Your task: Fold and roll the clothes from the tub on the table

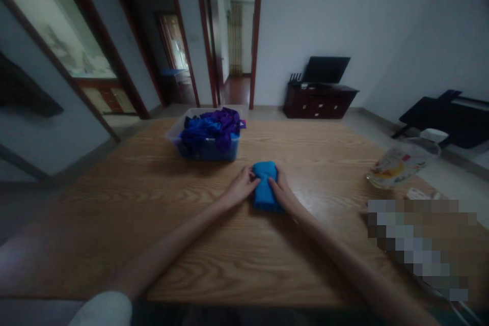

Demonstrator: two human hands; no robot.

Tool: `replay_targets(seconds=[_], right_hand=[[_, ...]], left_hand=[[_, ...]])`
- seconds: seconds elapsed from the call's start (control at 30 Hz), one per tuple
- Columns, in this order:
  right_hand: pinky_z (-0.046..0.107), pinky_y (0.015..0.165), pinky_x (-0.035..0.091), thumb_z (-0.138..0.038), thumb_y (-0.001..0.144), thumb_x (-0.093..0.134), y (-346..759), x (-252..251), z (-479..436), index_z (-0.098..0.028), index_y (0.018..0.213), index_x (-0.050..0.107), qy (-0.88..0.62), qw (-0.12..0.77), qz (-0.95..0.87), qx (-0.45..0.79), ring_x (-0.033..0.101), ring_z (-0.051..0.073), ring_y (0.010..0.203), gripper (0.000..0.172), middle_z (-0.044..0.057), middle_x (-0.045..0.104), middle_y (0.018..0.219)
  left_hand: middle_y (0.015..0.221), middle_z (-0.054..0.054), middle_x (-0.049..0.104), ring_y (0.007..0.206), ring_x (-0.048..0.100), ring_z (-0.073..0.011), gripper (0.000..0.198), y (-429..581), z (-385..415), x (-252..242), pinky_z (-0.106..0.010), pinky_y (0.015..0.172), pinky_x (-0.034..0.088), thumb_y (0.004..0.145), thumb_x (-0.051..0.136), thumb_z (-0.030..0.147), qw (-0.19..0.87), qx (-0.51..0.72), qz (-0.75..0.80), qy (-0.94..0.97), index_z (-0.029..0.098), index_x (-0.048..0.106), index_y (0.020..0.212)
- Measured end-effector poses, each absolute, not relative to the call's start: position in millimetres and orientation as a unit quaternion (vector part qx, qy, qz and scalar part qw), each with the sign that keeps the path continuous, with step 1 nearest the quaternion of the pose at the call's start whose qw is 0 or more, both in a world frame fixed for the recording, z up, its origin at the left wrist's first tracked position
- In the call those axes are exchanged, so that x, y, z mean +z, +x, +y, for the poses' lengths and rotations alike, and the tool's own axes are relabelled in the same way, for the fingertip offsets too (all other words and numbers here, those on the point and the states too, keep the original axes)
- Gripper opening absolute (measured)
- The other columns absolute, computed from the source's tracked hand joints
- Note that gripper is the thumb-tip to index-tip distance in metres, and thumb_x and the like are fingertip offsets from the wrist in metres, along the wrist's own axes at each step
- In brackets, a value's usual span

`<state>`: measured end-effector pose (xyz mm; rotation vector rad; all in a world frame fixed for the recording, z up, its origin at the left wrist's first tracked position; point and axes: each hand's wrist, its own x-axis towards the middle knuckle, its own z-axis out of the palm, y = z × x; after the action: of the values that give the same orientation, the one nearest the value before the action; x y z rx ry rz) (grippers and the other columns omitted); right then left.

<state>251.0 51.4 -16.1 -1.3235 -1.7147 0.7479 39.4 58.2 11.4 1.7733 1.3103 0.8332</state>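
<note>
A blue cloth bundle (265, 196), folded into a compact oblong, rests on the wooden table in front of me. What kind of cloth item it is, I cannot make out. My left hand (244, 183) grips its left side, with the thumb on top. On the opposite side my right hand (281, 188) is closed round its edge, the thumb pressing the upper face. Beyond them, to the left, stands a clear plastic bin (173, 135) heaped with crumpled purple and blue fabric (214, 127).
The wooden table (183, 270) spreads around my hands. At its right side stands a clear plastic jar (401, 163) with a white lid and printed label. A blurred-out object (420, 244) lies nearer. Past the table are a dark cabinet (319, 102) with a screen and several doorways.
</note>
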Motion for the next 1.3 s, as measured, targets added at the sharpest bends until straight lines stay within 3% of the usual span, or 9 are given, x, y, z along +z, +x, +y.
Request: replay_targets(seconds=[0.13, 0.33, 0.53, 0.6, 0.8, 0.93, 1.13, 1.23, 1.3], right_hand=[[0.058, 0.135, 0.017, -0.066, 0.102, 0.043, 261, -27, 71, -0.016, 0.166, 0.029, -0.511, 0.445, -0.689, 0.258, 0.029, 0.033, 0.163, 0.082, 0.022, 0.032, 0.172], [0.062, 0.134, 0.019, -0.064, 0.104, 0.04, 259, -55, 83, -0.016, 0.161, 0.038, -0.494, 0.461, -0.706, 0.213, 0.029, 0.035, 0.162, 0.074, 0.023, 0.033, 0.17], [0.07, 0.131, 0.019, -0.064, 0.105, 0.042, 264, -41, 116, -0.015, 0.16, 0.036, -0.497, 0.473, -0.707, 0.17, 0.025, 0.04, 0.163, 0.074, 0.026, 0.028, 0.171], [0.068, 0.132, 0.02, -0.06, 0.108, 0.043, 269, -30, 115, -0.018, 0.161, 0.036, -0.489, 0.475, -0.718, 0.145, 0.025, 0.037, 0.163, 0.068, 0.023, 0.027, 0.172], [0.062, 0.131, 0.029, -0.049, 0.112, 0.039, 273, -8, 90, -0.02, 0.154, 0.044, -0.469, 0.462, -0.74, 0.142, 0.038, 0.031, 0.157, 0.051, 0.019, 0.039, 0.165], [0.058, 0.125, 0.038, -0.043, 0.11, 0.043, 275, 4, 81, -0.02, 0.139, 0.055, -0.436, 0.483, -0.748, 0.134, 0.052, 0.03, 0.142, 0.039, 0.018, 0.056, 0.147], [0.057, 0.119, 0.042, -0.043, 0.11, 0.042, 283, 26, 77, -0.02, 0.126, 0.061, -0.456, 0.524, -0.706, 0.137, 0.057, 0.031, 0.132, 0.034, 0.018, 0.062, 0.135], [0.052, 0.115, 0.048, -0.052, 0.111, 0.04, 273, 44, 64, -0.023, 0.118, 0.068, -0.443, 0.519, -0.706, 0.19, 0.065, 0.03, 0.124, 0.041, 0.013, 0.071, 0.125], [0.05, 0.113, 0.052, -0.061, 0.112, 0.029, 259, 55, 47, -0.023, 0.122, 0.071, -0.414, 0.484, -0.696, 0.331, 0.069, 0.03, 0.123, 0.058, 0.011, 0.076, 0.125]], left_hand=[[0.165, -0.025, 0.043, 0.15, 0.051, -0.0356, 0.077, 52, 53, 10, -0.053, 0.126, 0.041, 0.098, 0.064, 0.047, 0.337, 0.335, 0.515, 0.714, 0.013, 0.037, 0.163], [0.168, -0.024, 0.045, 0.157, 0.044, -0.035, 0.079, 61, 44, 2, -0.046, 0.131, 0.038, 0.097, 0.064, 0.044, 0.305, 0.308, 0.508, 0.744, 0.01, 0.041, 0.165], [0.138, -0.012, 0.074, 0.126, 0.072, -0.0311, 0.044, 33, 79, 72, -0.04, 0.113, 0.055, 0.099, 0.069, 0.044, 0.193, 0.295, 0.47, 0.809, 0.023, 0.071, 0.137], [0.133, -0.011, 0.075, 0.112, 0.075, -0.0299, 0.042, 13, 99, 110, -0.043, 0.104, 0.058, 0.103, 0.063, 0.048, 0.13, 0.315, 0.492, 0.801, 0.024, 0.069, 0.137], [0.134, -0.017, 0.07, 0.133, 0.06, -0.0379, 0.038, -32, 159, 161, -0.054, 0.117, 0.042, 0.094, 0.076, 0.038, -0.019, 0.302, 0.565, 0.767, 0.02, 0.071, 0.128], [0.116, -0.015, 0.078, 0.12, 0.067, -0.0355, 0.019, -45, 175, 151, -0.054, 0.113, 0.043, 0.096, 0.071, 0.03, -0.041, 0.287, 0.59, 0.754, 0.019, 0.078, 0.112], [0.135, -0.01, 0.073, 0.129, 0.065, -0.0245, 0.026, -53, 143, 190, -0.041, 0.115, 0.045, 0.109, 0.052, 0.027, -0.074, 0.417, 0.544, 0.725, 0.018, 0.071, 0.125], [0.12, -0.004, 0.076, 0.116, 0.07, -0.0219, 0.02, -28, 76, 196, -0.038, 0.109, 0.051, 0.108, 0.059, 0.034, -0.04, 0.517, 0.439, 0.733, 0.023, 0.073, 0.117], [0.114, -0.001, 0.078, 0.109, 0.073, -0.0209, 0.019, -2, 16, 178, -0.037, 0.104, 0.055, 0.108, 0.06, 0.038, 0.052, 0.447, 0.379, 0.808, 0.029, 0.074, 0.117]])
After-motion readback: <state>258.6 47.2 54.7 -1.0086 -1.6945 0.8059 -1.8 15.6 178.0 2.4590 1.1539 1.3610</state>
